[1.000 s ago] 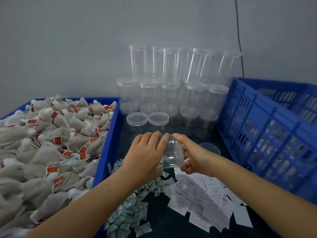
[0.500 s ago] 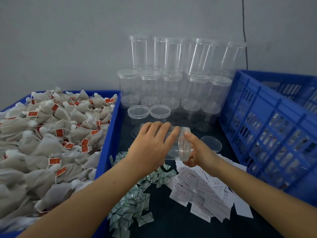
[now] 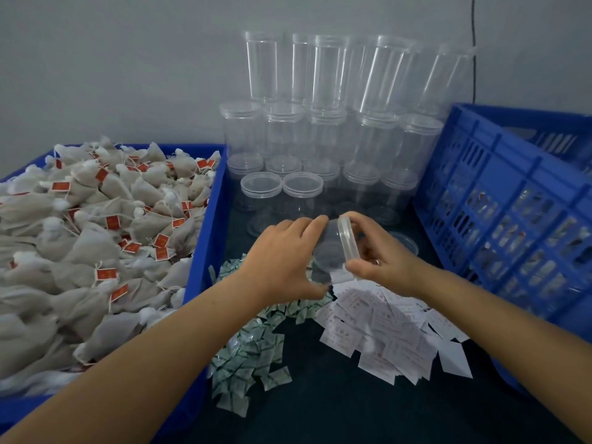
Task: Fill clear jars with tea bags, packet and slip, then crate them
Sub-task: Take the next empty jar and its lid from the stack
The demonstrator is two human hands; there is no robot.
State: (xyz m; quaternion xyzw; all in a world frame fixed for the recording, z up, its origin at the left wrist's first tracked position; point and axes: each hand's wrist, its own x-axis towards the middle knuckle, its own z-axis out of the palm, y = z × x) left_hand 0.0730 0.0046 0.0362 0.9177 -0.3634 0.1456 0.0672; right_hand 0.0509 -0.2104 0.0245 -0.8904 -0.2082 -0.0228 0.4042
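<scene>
A clear jar (image 3: 328,251) lies on its side above the dark table, and my left hand (image 3: 282,257) wraps around its body. My right hand (image 3: 381,261) pinches the jar's clear lid (image 3: 347,240) at the mouth end, thumb on top and fingers below. The jar looks empty. Tea bags (image 3: 96,225) with red tags fill the blue bin on the left. Green-white packets (image 3: 253,344) lie heaped below my left wrist. White paper slips (image 3: 384,325) lie spread under my right wrist. A blue slotted crate (image 3: 512,200) stands tilted at the right.
Stacked clear lidded jars (image 3: 336,129) stand in several tiers against the grey wall behind my hands. A loose clear lid (image 3: 405,243) lies on the table by the crate. The blue bin's rim (image 3: 205,238) borders the packets on the left.
Both hands have lifted the jar slightly and turned it. The lid end now faces up and right, with my right fingers closed around the lid's rim.
</scene>
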